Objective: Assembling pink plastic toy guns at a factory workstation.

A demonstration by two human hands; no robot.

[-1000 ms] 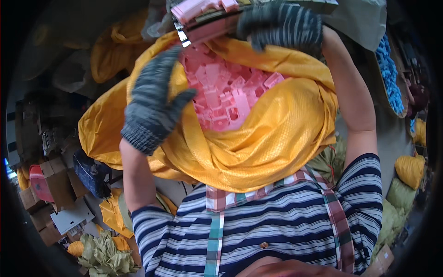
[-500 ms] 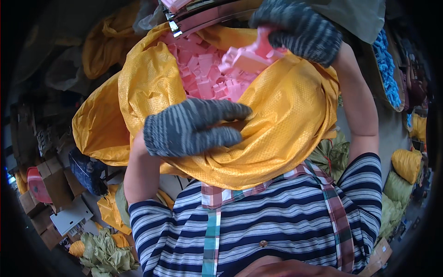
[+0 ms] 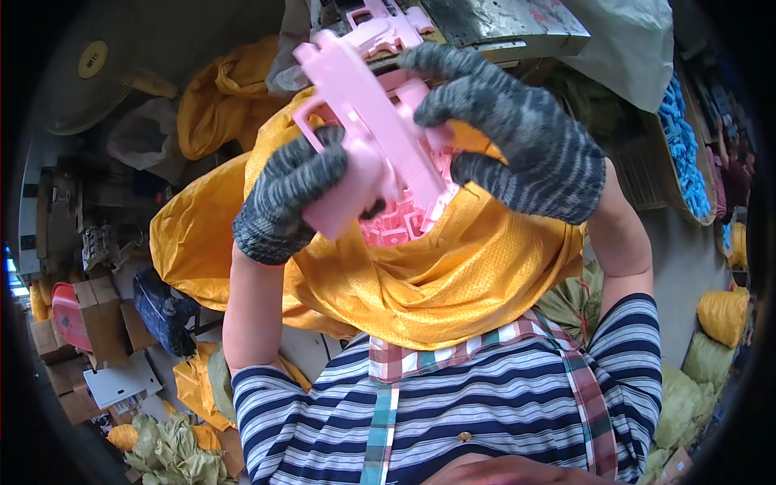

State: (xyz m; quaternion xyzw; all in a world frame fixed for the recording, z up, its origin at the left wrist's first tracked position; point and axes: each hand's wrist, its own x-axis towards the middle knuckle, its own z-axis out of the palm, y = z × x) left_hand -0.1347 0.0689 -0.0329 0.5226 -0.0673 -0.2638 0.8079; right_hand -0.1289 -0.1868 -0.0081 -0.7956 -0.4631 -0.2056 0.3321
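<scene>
Yellow sack (image 3: 453, 279) lies open below the fingers, its folds near the right thumb. Metal surface (image 3: 517, 28) lies beyond the fingertips. Pink moulded part (image 3: 376, 121): above the sack, left hand (image 3: 287, 190) fingers wrapped round it. Right hand (image 3: 517, 133): fingers curved alongside; grip cannot be told. Pink pieces (image 3: 396, 230) beneath: already sacked.
</scene>
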